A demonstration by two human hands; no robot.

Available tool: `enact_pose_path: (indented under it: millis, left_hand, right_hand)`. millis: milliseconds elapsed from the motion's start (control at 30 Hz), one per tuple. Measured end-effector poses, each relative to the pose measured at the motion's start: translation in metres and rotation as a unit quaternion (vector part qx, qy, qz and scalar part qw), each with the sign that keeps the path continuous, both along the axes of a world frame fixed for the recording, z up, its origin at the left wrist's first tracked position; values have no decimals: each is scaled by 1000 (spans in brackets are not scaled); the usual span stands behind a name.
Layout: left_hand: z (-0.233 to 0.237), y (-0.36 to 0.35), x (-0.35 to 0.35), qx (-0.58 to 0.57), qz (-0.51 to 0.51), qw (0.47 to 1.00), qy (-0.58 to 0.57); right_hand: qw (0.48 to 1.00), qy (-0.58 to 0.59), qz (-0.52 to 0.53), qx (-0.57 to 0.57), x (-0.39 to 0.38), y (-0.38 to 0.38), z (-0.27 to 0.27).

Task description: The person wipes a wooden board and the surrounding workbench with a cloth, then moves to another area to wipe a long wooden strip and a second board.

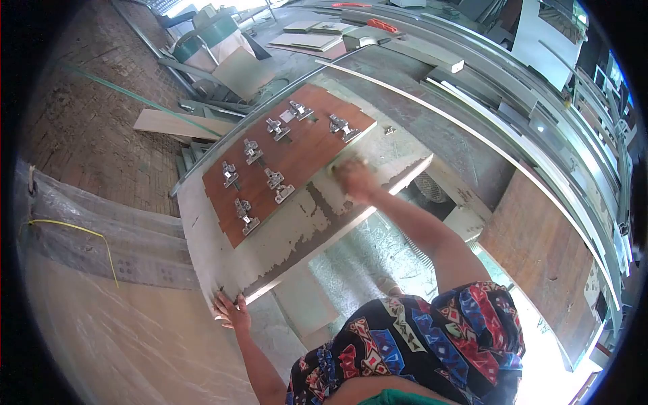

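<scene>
Lower left, your left hand (233,312) spreads empty; your right hand (358,182), blurred, I can't tell. Central board (304,152) seems stiff: grip edges.

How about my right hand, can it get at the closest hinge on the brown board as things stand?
Probably yes: your right hand is close by, and nothing visible stands between it and that hinge.
</scene>
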State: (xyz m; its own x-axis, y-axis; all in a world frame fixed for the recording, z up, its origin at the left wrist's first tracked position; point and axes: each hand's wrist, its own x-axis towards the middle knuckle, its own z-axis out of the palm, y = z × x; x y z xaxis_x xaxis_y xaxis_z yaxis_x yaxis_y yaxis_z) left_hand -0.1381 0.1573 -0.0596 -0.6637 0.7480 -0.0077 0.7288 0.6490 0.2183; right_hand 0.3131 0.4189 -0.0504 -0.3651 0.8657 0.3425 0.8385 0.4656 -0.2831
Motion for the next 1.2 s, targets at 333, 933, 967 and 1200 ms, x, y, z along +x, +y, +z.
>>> enact_pose_path:
  millis: [333, 933, 967, 1200]
  left_hand:
    - [0, 0, 3, 17, -1, 1000, 10]
    - [10, 1, 6, -35, 26, 999, 0]
    - [11, 2, 7, -37, 27, 999, -2]
    - [22, 7, 3, -67, 36, 996, -36]
  right_hand:
    - [917, -146, -362, -88, 156, -37, 40]
    - [971, -51, -234, -11, 132, -2, 26]
    - [969, -62, -238, 3, 138, -6, 24]
    - [947, 95, -273, -142, 162, 20, 59]
